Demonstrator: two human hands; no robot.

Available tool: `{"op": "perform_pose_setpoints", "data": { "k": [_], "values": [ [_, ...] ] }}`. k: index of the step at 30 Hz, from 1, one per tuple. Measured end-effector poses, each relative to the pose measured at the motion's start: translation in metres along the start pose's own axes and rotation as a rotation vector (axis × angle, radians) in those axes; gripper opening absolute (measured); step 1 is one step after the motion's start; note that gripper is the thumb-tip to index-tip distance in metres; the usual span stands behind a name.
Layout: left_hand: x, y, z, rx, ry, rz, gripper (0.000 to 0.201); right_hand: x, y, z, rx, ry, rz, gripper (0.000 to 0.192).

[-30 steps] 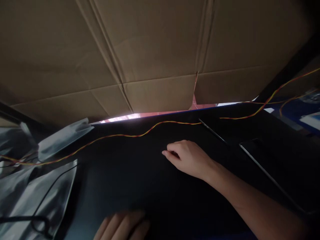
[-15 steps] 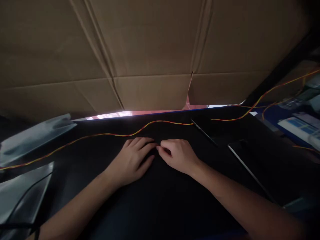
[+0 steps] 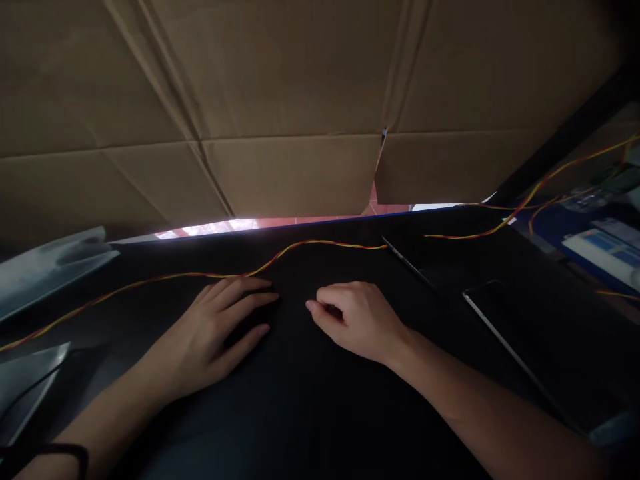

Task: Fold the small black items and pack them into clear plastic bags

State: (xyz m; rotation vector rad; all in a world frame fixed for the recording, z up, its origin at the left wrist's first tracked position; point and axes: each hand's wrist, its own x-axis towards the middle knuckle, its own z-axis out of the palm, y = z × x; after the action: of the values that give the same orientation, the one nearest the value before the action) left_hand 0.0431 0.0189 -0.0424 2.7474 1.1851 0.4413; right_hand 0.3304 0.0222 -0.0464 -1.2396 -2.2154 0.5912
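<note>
Head view: left hand (image 3: 215, 327) flat and released on black desk (image 3: 310, 400), fingertips just short of twisted red-yellow wire (image 3: 300, 245); right hand (image 3: 357, 320) loosely curled, grip contents impossible to tell. Could snag wire with a careless sweep. Cardboard box (image 3: 300, 100) beyond, contents hidden; silver bags (image 3: 45, 270) left.

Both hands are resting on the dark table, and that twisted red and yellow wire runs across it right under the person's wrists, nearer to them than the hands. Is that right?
Not quite. In the head view the left hand and right hand do rest on the dark table, but the twisted red and yellow wire runs beyond the fingertips, on the far side toward the cardboard, not under the wrists.
</note>
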Motion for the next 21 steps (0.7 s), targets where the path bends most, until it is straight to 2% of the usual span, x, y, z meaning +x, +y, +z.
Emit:
{"op": "perform_pose_setpoints", "data": {
  "k": [4, 10, 13, 18, 19, 21],
  "values": [
    [0.0, 0.022, 0.004, -0.032, 0.001, 0.031, 0.049, -0.002, 0.0, 0.0, -0.022, -0.01, -0.028, 0.043],
    [0.018, 0.057, 0.027, -0.062, 0.029, 0.005, 0.064, -0.006, -0.002, -0.002, -0.05, -0.026, -0.099, 0.033],
    [0.024, 0.059, 0.032, -0.027, -0.015, -0.004, 0.076, -0.008, -0.006, -0.008, -0.074, -0.031, -0.142, 0.024],
    [0.014, 0.048, 0.022, -0.012, -0.054, 0.06, 0.082, -0.012, -0.008, -0.015, -0.148, -0.029, -0.16, 0.011],
    [0.012, 0.047, 0.02, 0.0, -0.063, 0.071, 0.084, -0.013, -0.006, -0.014, -0.159, -0.022, -0.148, 0.015],
    [0.008, 0.045, 0.018, 0.031, -0.072, 0.073, 0.089, -0.015, -0.002, -0.012, -0.179, -0.036, -0.113, 0.049]
  ]
}}
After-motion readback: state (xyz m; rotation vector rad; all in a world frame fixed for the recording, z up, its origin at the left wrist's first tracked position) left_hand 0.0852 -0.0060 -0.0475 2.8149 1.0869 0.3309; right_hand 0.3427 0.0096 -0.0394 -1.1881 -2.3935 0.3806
